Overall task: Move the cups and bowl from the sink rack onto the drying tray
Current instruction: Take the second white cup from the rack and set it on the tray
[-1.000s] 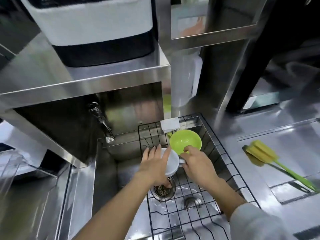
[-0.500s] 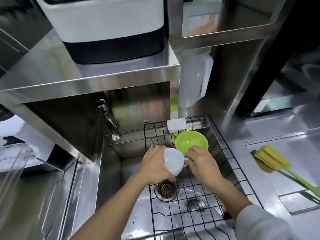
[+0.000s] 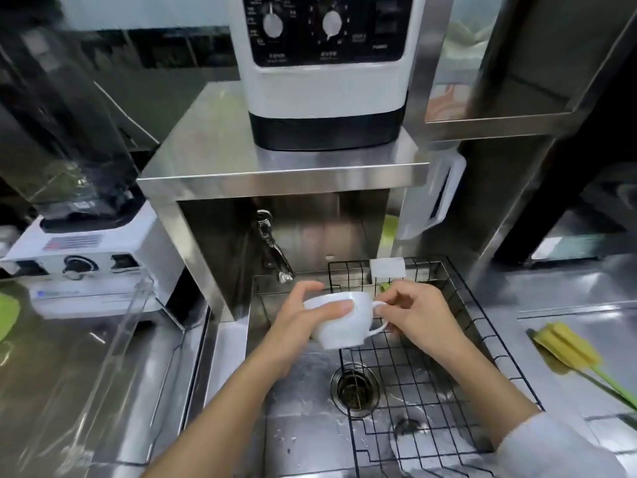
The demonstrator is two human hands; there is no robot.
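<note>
A white cup (image 3: 348,322) hangs upright above the sink, held by both hands. My left hand (image 3: 303,326) wraps its body from the left, thumb across the front. My right hand (image 3: 418,313) pinches its handle on the right. Below them the black wire sink rack (image 3: 448,384) lies in the right half of the sink. Only a sliver of the green bowl (image 3: 384,287) shows behind my right hand. A clear plastic drying tray (image 3: 131,326) stands on the counter left of the sink.
A faucet (image 3: 272,246) juts out under the steel shelf (image 3: 282,174) that carries a white appliance (image 3: 327,70). The drain (image 3: 355,384) sits mid-sink. A blender (image 3: 79,219) stands at the left, a yellow-green brush (image 3: 572,350) on the right counter.
Both hands have lifted the white cup off the rack and turned it upright. My view has swung left and up, so the bowl is now mostly hidden and the tray shows.
</note>
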